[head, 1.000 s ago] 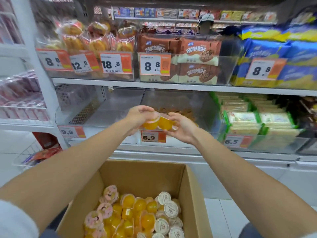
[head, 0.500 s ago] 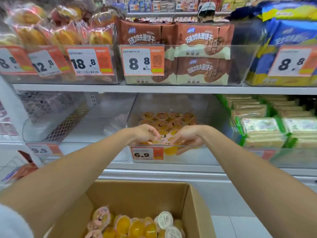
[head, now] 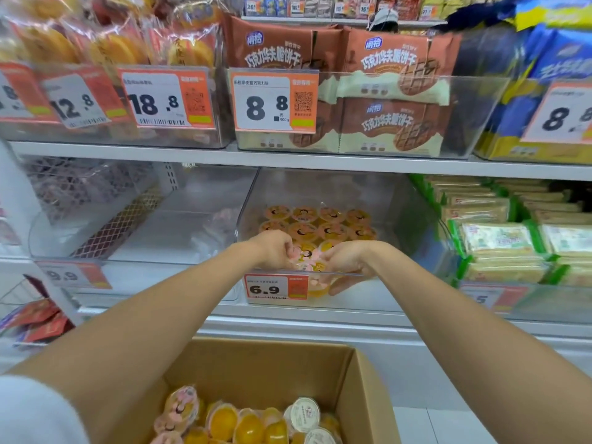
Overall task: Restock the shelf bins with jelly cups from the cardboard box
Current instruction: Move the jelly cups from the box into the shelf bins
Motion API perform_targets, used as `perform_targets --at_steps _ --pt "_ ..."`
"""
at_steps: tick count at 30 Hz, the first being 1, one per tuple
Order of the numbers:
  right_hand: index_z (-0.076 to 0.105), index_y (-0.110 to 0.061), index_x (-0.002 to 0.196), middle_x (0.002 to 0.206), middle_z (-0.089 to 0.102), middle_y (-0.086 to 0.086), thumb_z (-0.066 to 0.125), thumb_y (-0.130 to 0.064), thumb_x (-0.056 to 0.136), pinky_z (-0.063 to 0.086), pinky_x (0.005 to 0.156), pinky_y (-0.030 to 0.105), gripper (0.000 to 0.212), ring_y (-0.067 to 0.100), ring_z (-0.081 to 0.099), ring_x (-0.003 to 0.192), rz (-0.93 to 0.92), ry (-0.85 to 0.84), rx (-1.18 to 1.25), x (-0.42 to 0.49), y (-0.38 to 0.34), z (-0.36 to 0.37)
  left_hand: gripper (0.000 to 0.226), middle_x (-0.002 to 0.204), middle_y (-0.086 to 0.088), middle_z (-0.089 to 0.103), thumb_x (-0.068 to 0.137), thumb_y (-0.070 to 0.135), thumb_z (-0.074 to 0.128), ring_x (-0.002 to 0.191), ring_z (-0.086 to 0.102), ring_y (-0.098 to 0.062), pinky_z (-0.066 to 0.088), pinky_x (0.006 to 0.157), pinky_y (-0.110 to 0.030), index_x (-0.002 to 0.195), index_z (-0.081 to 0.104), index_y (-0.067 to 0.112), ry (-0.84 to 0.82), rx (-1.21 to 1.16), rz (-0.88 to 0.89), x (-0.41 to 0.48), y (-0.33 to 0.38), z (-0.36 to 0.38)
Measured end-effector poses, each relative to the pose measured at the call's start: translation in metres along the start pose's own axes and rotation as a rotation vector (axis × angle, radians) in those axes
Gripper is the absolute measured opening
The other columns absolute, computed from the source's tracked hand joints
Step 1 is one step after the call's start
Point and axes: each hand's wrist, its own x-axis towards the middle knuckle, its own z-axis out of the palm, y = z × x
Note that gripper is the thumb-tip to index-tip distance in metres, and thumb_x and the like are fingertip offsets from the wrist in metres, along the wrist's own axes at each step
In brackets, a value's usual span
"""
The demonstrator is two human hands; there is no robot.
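Between the left hand (head: 276,249) and right hand (head: 347,263), both grasping jelly cups (head: 307,258) low inside the clear bin (head: 410,277), two rows already stand beyond, while many wait in the cardboard box (head: 256,357) below.

Left hand (head: 275,249) and right hand (head: 346,265) lowered jelly cups (head: 306,255) into clear bin (head: 386,298).
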Motion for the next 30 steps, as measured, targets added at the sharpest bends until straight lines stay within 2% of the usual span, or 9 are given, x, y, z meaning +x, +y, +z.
perform_targets --at_steps 4,10,14,16,19,22,25,28,30 --pt "0.051 -0.007 0.135 0.143 0.047 0.006 0.074 -0.007 0.081 0.059 0.083 0.035 0.059 0.018 0.071 0.093 0.0 0.046 -0.164 0.001 -0.002 0.002 0.019 0.111 -0.002 0.059 0.082 0.022 0.074 0.1 0.055 -0.022 0.044 0.084 -0.028 0.093 0.059 0.016 -0.076 -0.068 -0.042 0.0 0.001 0.0" --pt "0.06 -0.003 0.103 0.099 0.071 0.014 0.073 -0.018 0.084 0.061 0.074 0.038 0.027 0.024 0.074 0.075 -0.056 0.221 -0.366 -0.002 -0.002 0.008 0.016 0.107 -0.004 0.056 0.086 0.0 0.061 0.09 0.048 -0.02 0.04 0.074 -0.025 0.093 0.059 0.014 -0.171 0.001 -0.068 -0.002 0.005 -0.006" --pt "0.063 -0.005 0.089 0.077 0.072 0.005 0.076 -0.018 0.079 0.056 0.058 0.022 0.021 0.015 0.073 0.067 -0.031 0.33 -0.458 -0.004 -0.001 0.004 0.011 0.083 0.007 0.05 0.087 0.007 0.065 0.086 0.047 -0.016 0.038 0.077 -0.024 0.096 0.06 0.012 -0.034 -0.173 -0.016 -0.008 0.003 -0.006" --pt "0.067 -0.005 0.094 0.08 0.075 0.007 0.08 -0.017 0.077 0.055 0.058 0.022 0.024 0.013 0.073 0.066 0.013 0.242 -0.378 -0.005 -0.004 0.004 0.009 0.081 0.008 0.048 0.089 0.009 0.063 0.087 0.048 -0.015 0.038 0.078 -0.022 0.099 0.062 0.009 0.045 -0.225 -0.006 -0.009 0.001 -0.003" --pt "0.07 -0.002 0.105 0.089 0.076 0.008 0.081 -0.017 0.076 0.058 0.083 0.028 0.035 0.013 0.073 0.082 0.095 0.107 -0.284 -0.005 -0.008 0.008 0.009 0.082 0.008 0.05 0.09 0.014 0.064 0.095 0.055 -0.02 0.038 0.078 -0.022 0.098 0.064 0.009 0.059 -0.235 -0.018 -0.006 0.0 0.003" --pt "0.067 -0.001 0.104 0.09 0.075 0.013 0.071 -0.03 0.086 0.057 0.089 0.033 0.035 0.018 0.072 0.086 0.092 0.093 -0.152 -0.003 -0.009 0.015 0.026 0.081 0.009 0.053 0.083 0.028 0.074 0.087 0.053 -0.017 0.039 0.077 -0.025 0.098 0.066 0.009 0.025 -0.297 -0.026 -0.006 0.0 0.006" --pt "0.066 0.001 0.082 0.078 0.075 0.015 0.062 -0.041 0.091 0.06 0.08 0.033 0.043 0.023 0.074 0.077 0.034 0.178 -0.212 -0.001 -0.013 0.023 0.022 0.087 0.007 0.056 0.08 0.029 0.077 0.087 0.051 -0.016 0.041 0.081 -0.026 0.09 0.065 0.013 0.014 -0.279 -0.037 -0.005 0.001 0.006" --pt "0.067 -0.003 0.075 0.065 0.072 0.01 0.065 -0.049 0.086 0.061 0.069 0.032 0.047 0.021 0.073 0.064 -0.009 0.279 -0.325 -0.003 -0.013 0.02 0.015 0.109 -0.005 0.062 0.08 0.019 0.076 0.098 0.056 -0.023 0.045 0.09 -0.03 0.085 0.063 0.015 0.021 -0.254 -0.07 -0.003 0.003 0.006" --pt "0.063 -0.01 0.068 0.066 0.071 0.005 0.068 -0.053 0.08 0.058 0.066 0.031 0.045 0.023 0.07 0.066 -0.073 0.536 -0.393 -0.007 -0.005 0.0 0.02 0.109 -0.005 0.062 0.078 0.02 0.079 0.103 0.058 -0.025 0.044 0.086 -0.028 0.091 0.065 0.013 0.044 -0.289 -0.062 -0.001 0.001 0.008"
